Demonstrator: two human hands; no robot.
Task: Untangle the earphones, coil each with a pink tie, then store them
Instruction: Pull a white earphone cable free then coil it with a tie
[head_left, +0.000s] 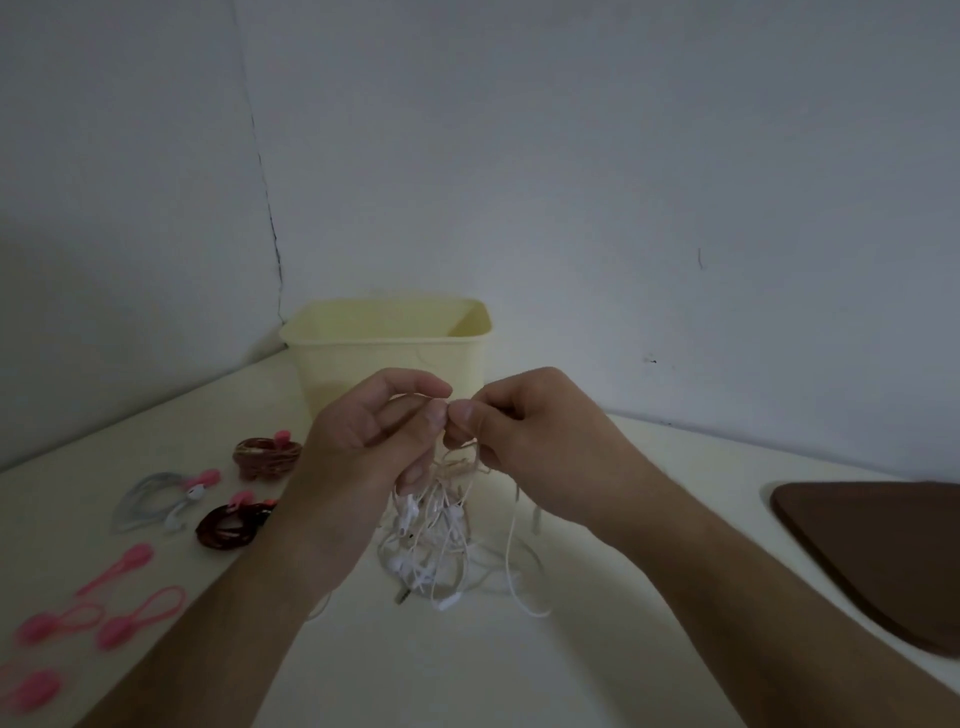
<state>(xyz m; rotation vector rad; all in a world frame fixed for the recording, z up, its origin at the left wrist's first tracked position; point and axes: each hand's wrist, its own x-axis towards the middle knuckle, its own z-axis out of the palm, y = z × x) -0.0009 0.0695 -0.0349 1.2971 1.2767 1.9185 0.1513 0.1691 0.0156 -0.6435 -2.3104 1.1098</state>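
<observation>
Centrally, two bare hands meet just in front of a pale yellow bin (387, 343) that stands against a white wall. The left hand (363, 441) and the right hand (524, 436) are raised above the table (597, 649), fingertips touching, each pinching a strand at the top of a tangled bunch of earphones (441, 540). Both hands have their fingers curled around the thin cords. The tangle, mostly white with some tan cord near the top, hangs down from the pinch, and its lower loops and plugs rest on the cream tabletop, on the near side of the bin.

Left of the bin and nearer the viewer lie three coiled earphones, each fastened with a pink tie: a brown coil (267, 457) closest to the bin, a grey-and-white coil (156, 501) further left, and a dark red coil (234, 525) beside the left wrist. Further left again, near the frame's edge, several loose pink ties (140, 616) lie on the table. Well to the right of the bin, a dark brown flat board (878, 551) lies at the table's edge.
</observation>
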